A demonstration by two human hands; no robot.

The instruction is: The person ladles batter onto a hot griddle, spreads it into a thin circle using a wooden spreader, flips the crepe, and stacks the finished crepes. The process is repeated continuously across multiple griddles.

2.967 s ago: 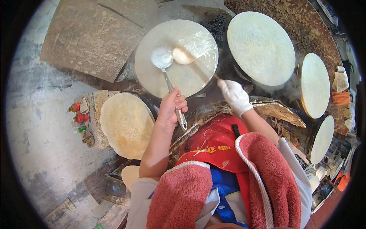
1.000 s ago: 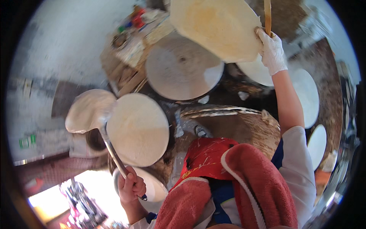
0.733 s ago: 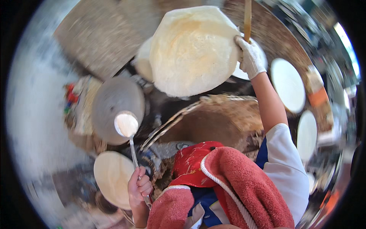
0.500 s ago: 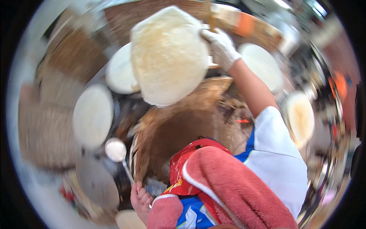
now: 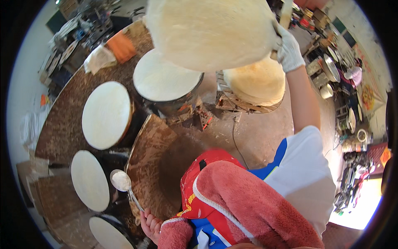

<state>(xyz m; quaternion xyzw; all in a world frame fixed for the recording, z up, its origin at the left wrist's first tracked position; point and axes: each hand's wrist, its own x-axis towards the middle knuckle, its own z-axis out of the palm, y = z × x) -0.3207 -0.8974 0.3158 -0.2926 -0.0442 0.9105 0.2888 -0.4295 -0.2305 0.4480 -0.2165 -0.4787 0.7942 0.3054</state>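
Observation:
My right hand, in a white knitted glove, is closed on the right edge of a large thin round pancake. The pancake hangs spread out at the top of the view, partly cut off. A pale wooden stick rises beyond that hand; whether I hold it too, I cannot tell. Below the pancake's right part lies a stack of browned pancakes on a slatted wooden stand. My bare left hand, low on the left, grips a metal ladle with white batter in its bowl.
Several round griddles covered in white stand in an arc, among them a far one and a left one. A curved brown board stands inside the arc. An orange cloth and a white cloth lie on the outer ledge. Someone is far right.
I have turned to the right, so the griddles have shifted left in view. The held pancake has gone from beside the griddles to above the stack. The ladle stays in my left hand.

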